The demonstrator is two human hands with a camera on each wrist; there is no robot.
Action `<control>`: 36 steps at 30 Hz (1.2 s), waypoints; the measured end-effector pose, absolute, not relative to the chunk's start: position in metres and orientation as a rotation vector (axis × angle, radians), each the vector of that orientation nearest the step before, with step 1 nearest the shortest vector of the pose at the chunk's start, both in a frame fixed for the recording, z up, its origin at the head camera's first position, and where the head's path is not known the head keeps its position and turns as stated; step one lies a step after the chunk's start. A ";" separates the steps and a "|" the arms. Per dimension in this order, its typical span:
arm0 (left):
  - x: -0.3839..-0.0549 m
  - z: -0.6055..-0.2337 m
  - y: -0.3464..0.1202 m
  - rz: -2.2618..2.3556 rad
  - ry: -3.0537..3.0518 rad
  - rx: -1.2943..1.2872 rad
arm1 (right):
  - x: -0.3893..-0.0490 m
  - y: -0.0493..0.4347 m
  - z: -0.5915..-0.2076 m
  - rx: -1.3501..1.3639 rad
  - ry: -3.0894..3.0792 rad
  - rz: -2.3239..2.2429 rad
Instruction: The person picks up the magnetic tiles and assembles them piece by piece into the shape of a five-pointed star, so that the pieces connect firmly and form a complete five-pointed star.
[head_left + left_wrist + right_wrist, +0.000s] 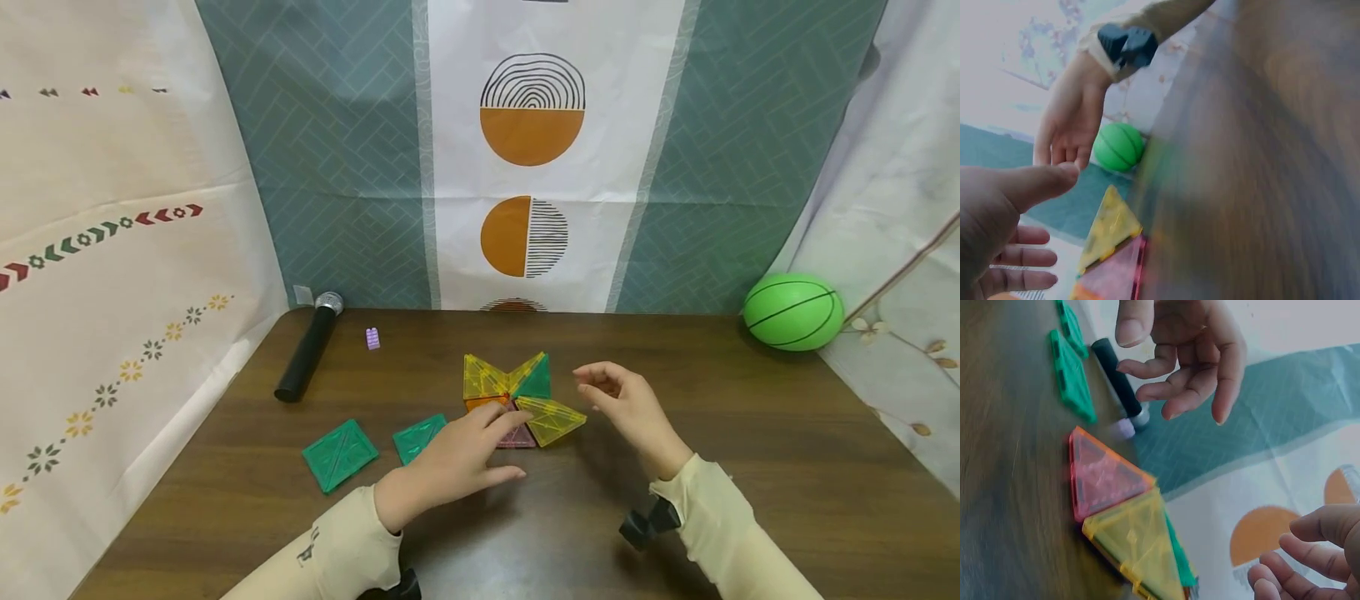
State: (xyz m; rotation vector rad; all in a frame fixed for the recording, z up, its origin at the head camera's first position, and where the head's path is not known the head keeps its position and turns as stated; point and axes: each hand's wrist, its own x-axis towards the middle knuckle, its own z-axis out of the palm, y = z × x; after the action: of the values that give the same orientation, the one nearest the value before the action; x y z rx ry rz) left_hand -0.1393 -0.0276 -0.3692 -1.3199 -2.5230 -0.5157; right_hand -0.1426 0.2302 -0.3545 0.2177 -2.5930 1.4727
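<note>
A cluster of translucent magnetic tiles stands mid-table: a yellow tile (553, 419) at front right, a red tile (517, 437) in front, another yellow tile (482, 379) at back left, a green tile (535, 382) at back right and a sliver of orange. My left hand (461, 457) hovers over the cluster's near left side, partly hiding it in the head view. In the right wrist view that hand is apart from the tiles, holding nothing, fingers loosely bent. To the right of the cluster, my right hand (626, 410) is raised with loosely curved fingers and nothing between them.
Two flat green tile pieces, one at left (340, 455) and one (417, 435) partly behind the left hand, lie on the table (225, 492). Farther back are a black microphone (307, 354) and a small purple brick (372, 338). A green ball (793, 312) sits at the back right corner.
</note>
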 end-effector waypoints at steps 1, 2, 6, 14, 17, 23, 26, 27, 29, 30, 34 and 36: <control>-0.140 -0.368 -0.033 -0.510 -2.511 -1.343 | -0.140 0.228 -0.353 0.230 -2.588 1.474; -0.140 -0.368 -0.038 -0.503 -2.503 -1.359 | -0.137 0.226 -0.351 0.243 -2.584 1.480; -0.144 -0.369 -0.060 -0.480 -2.501 -1.389 | -0.127 0.217 -0.348 0.289 -2.590 1.467; -0.151 -0.377 -0.103 -0.484 -2.609 -1.343 | -0.115 0.187 -0.352 0.404 -2.600 1.411; -0.155 -0.383 -0.116 -0.476 -2.663 -1.323 | -0.113 0.175 -0.355 0.426 -2.608 1.375; -0.162 -0.393 -0.135 -0.448 -2.745 -1.290 | -0.113 0.151 -0.363 0.471 -2.664 1.399; -0.166 -0.397 -0.140 -0.464 -2.762 -1.266 | -0.115 0.140 -0.370 0.515 -2.694 1.424; -0.167 -0.398 -0.141 -0.473 -2.769 -1.258 | -0.116 0.136 -0.372 0.532 -2.703 1.432; -0.169 -0.400 -0.143 -0.483 -2.781 -1.242 | -0.118 0.130 -0.377 0.576 -2.722 1.439; -0.170 -0.401 -0.144 -0.488 -2.788 -1.238 | -0.120 0.127 -0.380 0.598 -2.731 1.443; -0.172 -0.403 -0.147 -0.507 -2.831 -1.220 | -0.124 0.119 -0.388 0.650 -2.772 1.437; -0.173 -0.403 -0.148 -0.520 -2.841 -1.215 | -0.125 0.115 -0.391 0.658 -2.796 1.396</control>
State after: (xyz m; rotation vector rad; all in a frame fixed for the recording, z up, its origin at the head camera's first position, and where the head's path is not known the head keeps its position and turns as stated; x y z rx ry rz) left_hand -0.1729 -0.1480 -0.4035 -1.2148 -2.8405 -0.5196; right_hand -0.1253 0.1153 -0.3907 0.6584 -2.7961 1.3959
